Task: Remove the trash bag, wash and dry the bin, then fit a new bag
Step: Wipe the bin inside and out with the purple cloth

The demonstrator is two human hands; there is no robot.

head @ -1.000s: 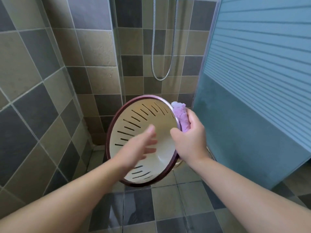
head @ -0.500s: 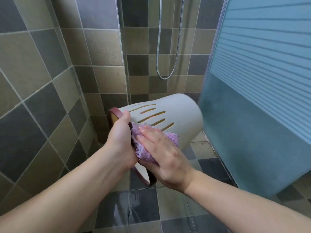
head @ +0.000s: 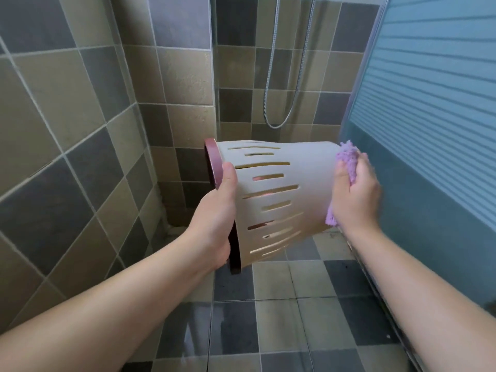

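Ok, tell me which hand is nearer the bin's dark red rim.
Left. The left hand grips the bin right at its dark red rim, thumb on the slotted wall. The right hand presses a purple cloth against the base, the opposite end.

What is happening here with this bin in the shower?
A person is drying a cream slotted bin with a dark red rim, held on its side in the air above the tiled floor. The left hand grips it at the rim, fingers inside the opening. The right hand presses a purple cloth against the bin's base end. There is no bag in the bin, and no new bag is in view.
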